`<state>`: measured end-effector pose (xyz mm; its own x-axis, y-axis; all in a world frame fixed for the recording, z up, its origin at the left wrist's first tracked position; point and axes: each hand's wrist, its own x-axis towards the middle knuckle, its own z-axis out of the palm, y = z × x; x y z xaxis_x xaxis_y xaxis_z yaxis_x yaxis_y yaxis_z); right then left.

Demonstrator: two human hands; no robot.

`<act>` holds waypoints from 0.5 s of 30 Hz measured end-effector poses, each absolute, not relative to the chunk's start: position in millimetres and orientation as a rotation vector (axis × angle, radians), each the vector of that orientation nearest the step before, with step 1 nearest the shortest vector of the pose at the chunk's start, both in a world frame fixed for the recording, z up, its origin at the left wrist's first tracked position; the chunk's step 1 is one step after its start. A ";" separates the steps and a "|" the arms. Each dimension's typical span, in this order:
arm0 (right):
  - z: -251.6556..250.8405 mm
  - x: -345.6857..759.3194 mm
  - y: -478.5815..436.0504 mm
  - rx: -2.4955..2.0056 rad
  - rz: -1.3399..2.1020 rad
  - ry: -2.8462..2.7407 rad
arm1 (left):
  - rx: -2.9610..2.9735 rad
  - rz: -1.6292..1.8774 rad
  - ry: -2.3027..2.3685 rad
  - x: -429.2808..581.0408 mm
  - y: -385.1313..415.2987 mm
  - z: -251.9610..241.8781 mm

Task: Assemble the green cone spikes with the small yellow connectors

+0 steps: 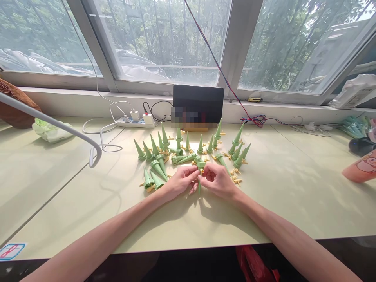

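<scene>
Between my two hands, at the front middle of the table, is a green plant watering spike with its point downward. A small yellow valve sits at its side, below the wide green collar. My left hand is closed on the spike from the left. From the right, the fingers of my right hand are pinched at the yellow valve; their exact contact is partly hidden. Behind my hands stand several green spikes with yellow valves fitted. More green spikes lie tilted at the left, and loose yellow valves lie right of my right hand.
A dark tablet stands on a support at the back. A power strip with plugs and cables is left of it. A grey curved bar crosses the left side. An orange cup is at the far right, and bundled wires lie by the window.
</scene>
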<state>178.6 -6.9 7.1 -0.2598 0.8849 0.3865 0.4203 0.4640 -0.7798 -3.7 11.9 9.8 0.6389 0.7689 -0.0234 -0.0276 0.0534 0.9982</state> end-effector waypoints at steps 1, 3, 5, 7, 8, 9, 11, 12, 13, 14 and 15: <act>7.0 178.4 -6.9 -1.095 0.692 -1.865 | 1.400 0.679 0.678 -3.8 11.7 10.1; 7.3 178.1 -7.3 -1.094 0.687 -1.869 | 1.399 0.672 0.676 -4.0 11.3 10.6; 8.2 177.8 -8.0 -1.095 0.677 -1.878 | 1.396 0.663 0.674 -4.4 11.1 10.7; 9.2 177.6 -8.7 -1.097 0.672 -1.883 | 1.394 0.654 0.672 -4.9 11.3 10.2; 9.6 177.4 -9.0 -1.098 0.672 -1.884 | 1.396 0.654 0.670 -5.1 11.5 9.7; 9.9 177.3 -9.2 -1.099 0.673 -1.884 | 1.399 0.654 0.668 -5.4 11.7 9.1; 10.0 177.2 -9.3 -1.097 0.673 -1.885 | 1.403 0.653 0.658 -5.9 12.2 8.0; 9.9 177.3 -9.3 -1.095 0.673 -1.885 | 1.404 0.653 0.653 -6.1 12.4 7.6; 9.7 177.3 -9.2 -1.091 0.676 -1.885 | 1.404 0.652 0.647 -6.3 12.6 7.3; 9.5 177.4 -9.1 -1.088 0.678 -1.884 | 1.404 0.651 0.643 -6.5 12.8 7.1; 9.3 177.6 -9.0 -1.085 0.681 -1.884 | 1.405 0.649 0.639 -6.7 12.9 6.9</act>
<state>177.6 -9.0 9.3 -0.2755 0.8770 0.3936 0.4230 0.4783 -0.7696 -6.7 12.9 6.9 0.6733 0.7390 -0.0209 -0.0324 0.0577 0.9978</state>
